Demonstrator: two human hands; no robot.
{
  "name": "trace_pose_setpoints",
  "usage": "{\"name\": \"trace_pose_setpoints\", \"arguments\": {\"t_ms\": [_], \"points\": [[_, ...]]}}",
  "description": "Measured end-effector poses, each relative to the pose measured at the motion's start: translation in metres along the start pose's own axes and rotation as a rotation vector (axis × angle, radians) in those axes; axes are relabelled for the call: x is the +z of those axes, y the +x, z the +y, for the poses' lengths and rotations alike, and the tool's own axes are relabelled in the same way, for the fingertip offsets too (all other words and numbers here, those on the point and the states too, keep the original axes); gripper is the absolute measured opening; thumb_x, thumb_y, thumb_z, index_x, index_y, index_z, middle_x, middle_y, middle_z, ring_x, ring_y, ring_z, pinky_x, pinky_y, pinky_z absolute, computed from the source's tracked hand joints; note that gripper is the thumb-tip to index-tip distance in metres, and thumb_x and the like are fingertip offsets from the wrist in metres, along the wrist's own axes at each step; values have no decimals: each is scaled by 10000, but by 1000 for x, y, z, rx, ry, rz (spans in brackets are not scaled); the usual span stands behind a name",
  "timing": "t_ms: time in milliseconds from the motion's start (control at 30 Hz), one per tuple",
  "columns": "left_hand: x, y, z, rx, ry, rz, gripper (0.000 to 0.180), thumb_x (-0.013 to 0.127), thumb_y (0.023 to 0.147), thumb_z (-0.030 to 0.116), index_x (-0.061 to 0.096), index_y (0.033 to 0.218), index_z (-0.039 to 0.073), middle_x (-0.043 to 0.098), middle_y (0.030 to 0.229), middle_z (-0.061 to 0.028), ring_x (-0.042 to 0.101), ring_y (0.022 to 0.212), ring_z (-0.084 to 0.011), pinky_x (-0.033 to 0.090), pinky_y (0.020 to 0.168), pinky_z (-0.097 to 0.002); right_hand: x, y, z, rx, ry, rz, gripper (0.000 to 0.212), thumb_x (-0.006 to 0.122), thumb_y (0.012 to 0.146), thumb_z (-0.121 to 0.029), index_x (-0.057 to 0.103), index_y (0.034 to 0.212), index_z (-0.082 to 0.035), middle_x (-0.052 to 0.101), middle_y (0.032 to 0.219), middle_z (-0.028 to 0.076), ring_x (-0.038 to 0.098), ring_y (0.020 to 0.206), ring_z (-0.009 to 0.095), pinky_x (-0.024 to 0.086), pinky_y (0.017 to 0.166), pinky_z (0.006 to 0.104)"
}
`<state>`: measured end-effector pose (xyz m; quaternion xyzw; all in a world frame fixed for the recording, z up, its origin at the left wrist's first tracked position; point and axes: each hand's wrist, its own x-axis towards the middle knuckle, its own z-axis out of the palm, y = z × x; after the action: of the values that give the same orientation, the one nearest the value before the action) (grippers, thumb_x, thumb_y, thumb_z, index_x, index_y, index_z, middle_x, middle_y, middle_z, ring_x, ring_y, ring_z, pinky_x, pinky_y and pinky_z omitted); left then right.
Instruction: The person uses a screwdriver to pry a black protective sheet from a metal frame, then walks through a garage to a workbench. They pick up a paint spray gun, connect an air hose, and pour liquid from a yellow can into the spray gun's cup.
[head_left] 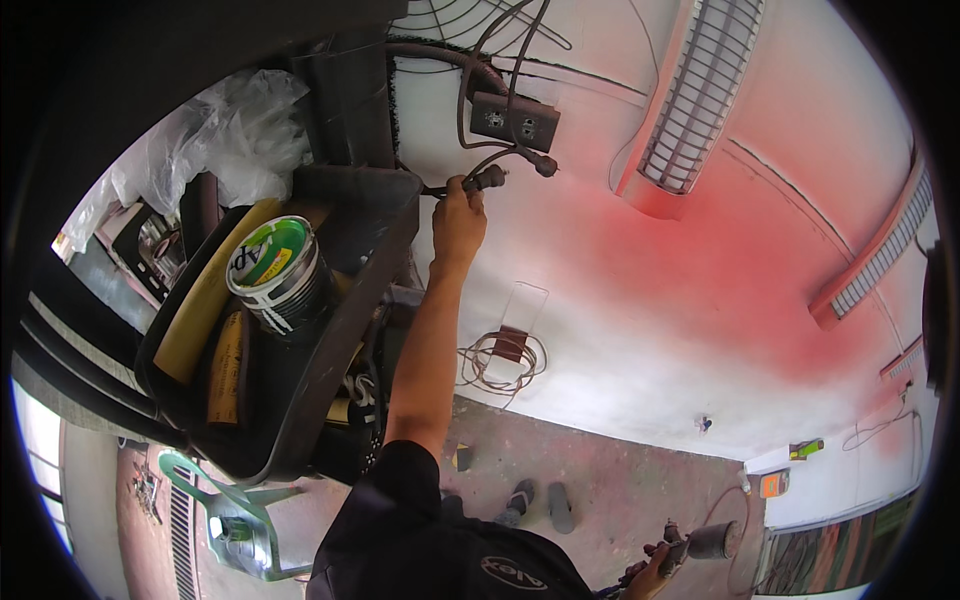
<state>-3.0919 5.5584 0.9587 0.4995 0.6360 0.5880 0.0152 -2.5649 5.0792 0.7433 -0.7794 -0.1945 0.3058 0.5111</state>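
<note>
My left hand (459, 225) reaches up beside a black plastic tray, its fingers closed round a dark electrical plug (489, 178) with prongs pointing right. Above it, a dark wall outlet (514, 122) is mounted on the white wall. A second plug (544, 165) hangs on its cord just below the outlet, apart from my fingers. Low on the right, my right hand (650, 574) is closed on a spray gun (674, 548) with a dark cup (713, 540). Part of this hand is cut off by the lower edge.
The black tray (350, 330) holds a paint can (278, 270) and sandpaper-like rolls (230, 365). Caged lamps (700, 95) line the red-sprayed wall (650, 270). A coiled cord (520, 375) hangs there. A green plastic chair (235, 515) and slippers (560, 507) are on the floor.
</note>
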Motion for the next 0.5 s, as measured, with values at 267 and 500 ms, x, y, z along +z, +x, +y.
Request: {"name": "trace_pose_setpoints", "arguments": {"t_ms": [267,500], "points": [[-22,-9,42,167,573,170,286,781,894,293,744,943,13,753,970,-141,734,914,-398,529,920,-483,27,5,-49,-91,21,-68,426,545,1072,-417,577,1412,-161,588,762,77,433,429,145,361,380,295],[-14,16,26,-126,-237,-108,247,679,843,197,663,990,0,686,999,-179,656,943,-349,455,989,-430,33,-4,-74,-133,-15,-82,462,554,1070,-406,542,1464,-166,610,832,111,445,432,148,363,377,297]]}}
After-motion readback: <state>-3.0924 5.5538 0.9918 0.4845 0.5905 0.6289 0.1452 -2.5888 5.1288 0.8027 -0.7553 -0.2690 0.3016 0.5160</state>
